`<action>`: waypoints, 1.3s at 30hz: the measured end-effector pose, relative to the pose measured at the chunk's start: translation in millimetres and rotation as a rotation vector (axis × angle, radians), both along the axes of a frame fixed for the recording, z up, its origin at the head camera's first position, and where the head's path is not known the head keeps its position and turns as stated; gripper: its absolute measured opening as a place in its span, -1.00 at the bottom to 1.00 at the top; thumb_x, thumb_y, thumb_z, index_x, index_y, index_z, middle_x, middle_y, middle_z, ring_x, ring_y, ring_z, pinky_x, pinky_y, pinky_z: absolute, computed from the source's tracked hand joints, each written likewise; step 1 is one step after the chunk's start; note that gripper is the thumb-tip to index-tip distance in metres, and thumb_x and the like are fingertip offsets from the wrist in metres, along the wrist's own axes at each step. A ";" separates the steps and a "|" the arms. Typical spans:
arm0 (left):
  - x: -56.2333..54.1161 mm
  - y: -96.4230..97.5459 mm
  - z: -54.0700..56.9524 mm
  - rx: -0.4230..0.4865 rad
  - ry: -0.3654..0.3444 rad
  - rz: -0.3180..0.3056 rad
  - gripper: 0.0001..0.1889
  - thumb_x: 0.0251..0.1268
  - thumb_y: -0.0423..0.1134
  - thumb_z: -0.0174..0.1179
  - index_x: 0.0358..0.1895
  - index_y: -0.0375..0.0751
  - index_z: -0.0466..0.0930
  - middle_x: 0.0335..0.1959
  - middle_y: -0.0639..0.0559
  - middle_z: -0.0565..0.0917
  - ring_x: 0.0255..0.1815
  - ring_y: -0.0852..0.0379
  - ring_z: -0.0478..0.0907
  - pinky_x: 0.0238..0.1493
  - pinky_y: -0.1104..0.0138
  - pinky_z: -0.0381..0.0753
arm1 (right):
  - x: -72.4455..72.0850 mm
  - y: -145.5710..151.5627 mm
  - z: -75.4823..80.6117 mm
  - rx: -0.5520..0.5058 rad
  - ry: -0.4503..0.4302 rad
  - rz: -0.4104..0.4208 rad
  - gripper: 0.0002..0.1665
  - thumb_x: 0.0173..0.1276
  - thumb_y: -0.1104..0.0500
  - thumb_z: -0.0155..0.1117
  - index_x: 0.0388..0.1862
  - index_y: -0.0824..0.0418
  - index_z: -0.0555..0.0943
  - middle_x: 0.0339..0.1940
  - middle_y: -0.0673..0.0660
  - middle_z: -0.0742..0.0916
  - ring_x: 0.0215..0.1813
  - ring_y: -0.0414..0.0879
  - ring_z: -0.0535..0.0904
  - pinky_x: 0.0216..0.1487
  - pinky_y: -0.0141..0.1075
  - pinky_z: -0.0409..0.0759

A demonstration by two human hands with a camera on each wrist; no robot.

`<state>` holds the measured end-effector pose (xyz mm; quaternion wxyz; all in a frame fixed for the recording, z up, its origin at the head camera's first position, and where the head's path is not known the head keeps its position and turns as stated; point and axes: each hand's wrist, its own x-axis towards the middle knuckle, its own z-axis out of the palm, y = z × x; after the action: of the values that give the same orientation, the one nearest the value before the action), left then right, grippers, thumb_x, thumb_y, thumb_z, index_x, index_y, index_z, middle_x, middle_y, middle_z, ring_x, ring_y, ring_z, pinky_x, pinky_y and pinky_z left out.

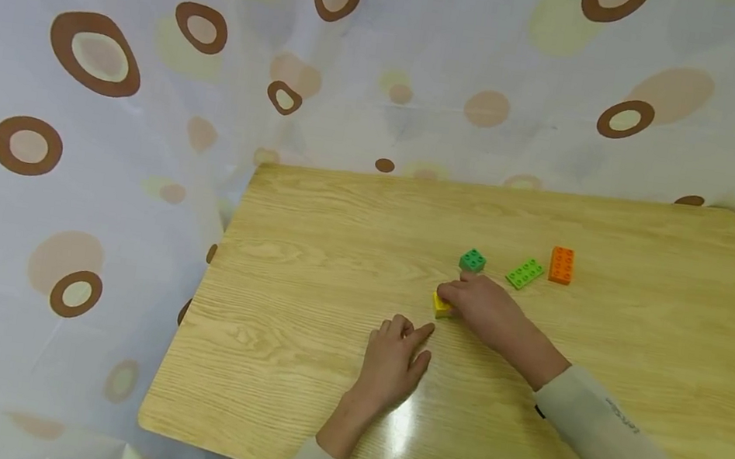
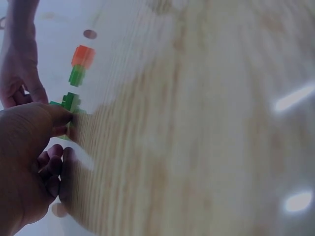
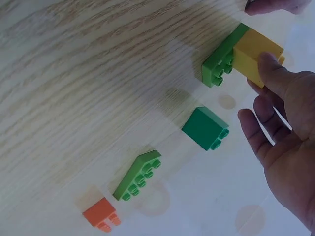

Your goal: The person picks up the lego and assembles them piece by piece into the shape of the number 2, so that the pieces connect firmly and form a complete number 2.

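My right hand [image 1: 491,314] pinches a yellow toy brick [image 3: 252,53] between thumb and fingers. That brick sits on one end of a flat light green brick [image 3: 216,63], whose studs show beside it in the right wrist view. Just to the left and nearer the body is my left hand [image 1: 387,365], with its index finger pointing towards the yellow brick and nothing visible in its grasp. Its thumb is spread apart from the fingers. A dark green square brick [image 1: 472,261] lies just beyond the right hand's fingers.
Farther right on the wooden table [image 1: 308,252] lie another flat light green brick [image 1: 525,274] and an orange brick [image 1: 561,266], both studs up. Behind the table and along its left side hangs a white sheet [image 1: 366,41] with brown rings and spots.
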<state>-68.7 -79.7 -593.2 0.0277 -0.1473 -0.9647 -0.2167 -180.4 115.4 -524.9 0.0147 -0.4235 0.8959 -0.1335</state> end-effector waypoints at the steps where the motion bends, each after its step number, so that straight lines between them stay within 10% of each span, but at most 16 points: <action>1: -0.6 -0.3 0.7 0.007 0.000 0.000 -0.54 0.58 -0.04 0.21 0.45 0.00 0.60 -0.04 0.08 0.46 -0.13 0.13 0.38 -0.14 0.33 0.26 | -0.3 -0.7 0.2 0.008 0.006 -0.005 -0.75 0.26 0.27 0.58 -0.22 0.13 0.63 -0.38 -0.07 0.63 -0.34 -0.10 0.36 -0.31 -0.24 0.47; 21: -27.5 -25.4 7.2 0.107 -0.137 -0.050 -0.60 0.53 -0.06 0.31 0.32 -0.07 0.68 -0.11 0.13 0.56 -0.31 0.25 0.39 -0.21 0.39 0.40 | -0.7 -14.5 -16.7 -0.052 0.063 -0.102 -0.71 0.31 0.18 0.60 -0.16 0.14 0.60 -0.31 0.01 0.72 -0.21 0.03 0.51 -0.22 -0.08 0.55; 31: -66.3 -40.4 8.7 0.240 -0.204 0.015 -0.58 0.45 -0.04 0.40 0.26 -0.08 0.61 0.03 0.07 0.61 0.06 0.11 0.57 0.11 0.19 0.57 | 6.4 5.7 -4.3 -0.211 -0.043 -0.261 -0.58 0.44 0.12 0.50 0.18 0.23 0.64 0.15 0.20 0.75 0.16 0.21 0.62 0.17 0.16 0.56; 39: -94.9 -27.9 0.0 0.259 -0.181 -0.007 -0.36 0.32 0.14 0.47 0.42 0.06 0.60 -0.04 0.12 0.56 -0.06 0.14 0.42 0.02 0.18 0.24 | 28.2 62.2 -1.5 -0.437 -0.095 -0.445 -0.70 0.53 0.20 0.37 0.16 0.26 0.63 0.09 0.25 0.74 0.03 0.18 0.65 0.00 0.14 0.59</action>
<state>-163.5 -107.6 -593.2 -0.0412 -0.1255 -0.9267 -0.3519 -152.2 177.6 -526.4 -0.0644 -0.2036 0.9150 -0.3424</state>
